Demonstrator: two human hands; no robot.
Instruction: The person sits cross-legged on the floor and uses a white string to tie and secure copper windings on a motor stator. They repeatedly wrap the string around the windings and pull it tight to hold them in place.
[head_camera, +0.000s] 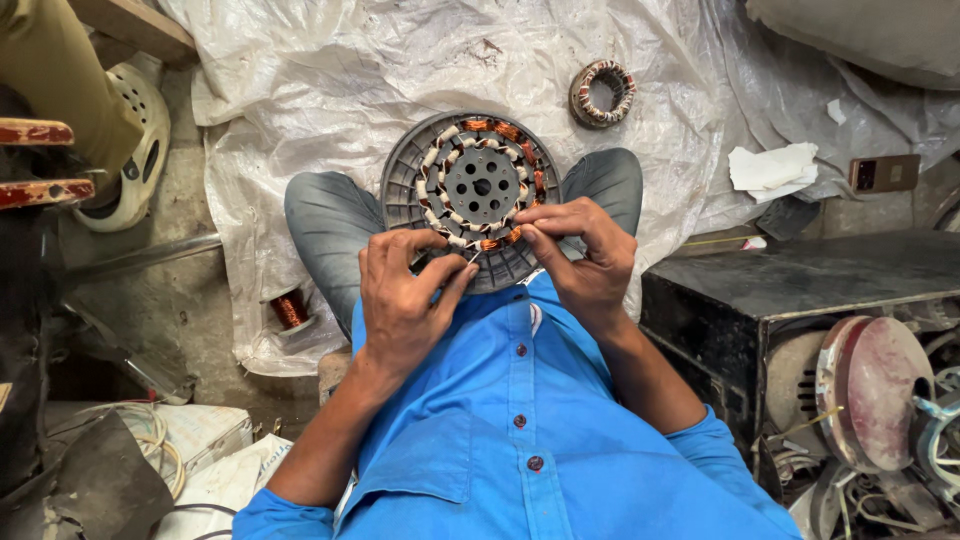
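A round grey fan motor stator (470, 185) with copper windings around its ring rests on my lap between my knees. My left hand (405, 300) pinches a thin copper wire at the stator's near edge. My right hand (580, 255) grips the near right rim, its fingertips on the windings beside the left hand's fingertips. Both thumbs and forefingers meet at the lower edge of the winding ring.
A second wound coil ring (602, 93) lies on the white plastic sheet (330, 70) ahead. A copper wire spool (290, 308) stands at left. A black metal box (800, 290) and motor parts (870, 390) sit at right. A phone (884, 172) and paper (772, 166) lie far right. Another person's foot in a sandal (125, 150) is at upper left.
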